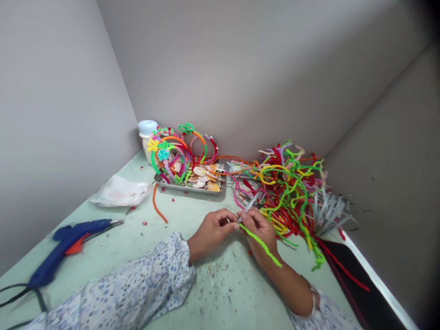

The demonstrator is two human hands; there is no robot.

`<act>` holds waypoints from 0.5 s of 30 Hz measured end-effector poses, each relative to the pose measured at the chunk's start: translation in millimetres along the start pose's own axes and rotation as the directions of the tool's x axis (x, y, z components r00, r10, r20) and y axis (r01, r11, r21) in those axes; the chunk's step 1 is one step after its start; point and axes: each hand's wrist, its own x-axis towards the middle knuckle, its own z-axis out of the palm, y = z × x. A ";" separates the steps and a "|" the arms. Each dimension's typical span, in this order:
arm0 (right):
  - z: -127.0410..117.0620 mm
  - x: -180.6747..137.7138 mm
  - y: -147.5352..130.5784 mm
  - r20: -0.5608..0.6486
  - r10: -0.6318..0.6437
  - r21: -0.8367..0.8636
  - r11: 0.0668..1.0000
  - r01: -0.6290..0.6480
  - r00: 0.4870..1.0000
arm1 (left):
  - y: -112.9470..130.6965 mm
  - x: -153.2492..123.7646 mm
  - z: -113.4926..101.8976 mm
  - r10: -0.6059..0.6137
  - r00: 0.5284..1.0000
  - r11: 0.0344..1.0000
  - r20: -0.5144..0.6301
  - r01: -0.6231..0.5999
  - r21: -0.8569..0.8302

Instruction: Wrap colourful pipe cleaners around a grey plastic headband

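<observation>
My left hand (213, 233) and my right hand (261, 233) meet over the middle of the table, fingertips almost touching. A pale, translucent plastic strip (253, 200) is pinched in my right hand and points up and away. From between the fingertips a bright green pipe cleaner (260, 243) runs down across my right hand toward the wrist. My left thumb and finger close on its upper end, at the strip. Fingers hide the spot where the two meet.
Behind stands a metal tray (192, 187) with round paper pieces and decorated pipe-cleaner headbands (178, 151). To the right lie a tangled pipe-cleaner heap (288, 183), grey plastic strips (332, 211) and a black flat object (360, 275). A blue glue gun (68, 247), plastic bag (120, 191) and bottle (147, 128) are left.
</observation>
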 end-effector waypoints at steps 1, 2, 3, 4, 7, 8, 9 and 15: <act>-0.2 -0.1 1.0 -0.002 0.009 0.011 1.000 -0.009 1.000 | -1.2 0.4 -0.2 -0.011 1.000 1.000 0.008 0.011 -0.026; -0.2 -0.2 1.7 -0.003 0.022 0.031 0.999 -0.022 1.000 | -2.1 0.7 -0.5 -0.017 1.000 0.998 0.018 0.018 -0.054; -0.2 -0.4 2.0 -0.001 0.036 0.055 0.998 -0.036 0.999 | -2.7 0.9 -0.9 -0.018 0.999 0.996 0.031 0.020 -0.081; -0.1 -0.5 1.9 0.001 0.049 0.075 0.996 -0.049 0.999 | -2.9 1.1 -1.3 -0.014 0.999 0.995 0.044 0.018 -0.102; 0.3 -0.5 0.0 0.008 0.065 0.099 0.993 -0.065 0.998 | -1.3 1.1 -2.6 -0.021 0.997 0.994 0.068 0.029 -0.110; 0.3 -0.5 -1.1 0.008 0.067 0.103 0.992 -0.068 0.998 | -0.2 1.0 -2.9 -0.018 0.997 0.994 0.072 0.026 -0.110; 0.2 -0.5 -2.2 0.005 0.072 0.110 0.991 -0.072 0.997 | 1.1 0.9 -3.2 -0.013 0.997 0.993 0.073 0.022 -0.114; -1.5 -1.3 -1.5 0.057 0.156 0.179 0.970 -0.163 0.986 | 1.8 2.9 -4.3 -0.092 0.994 0.970 0.058 0.103 -0.221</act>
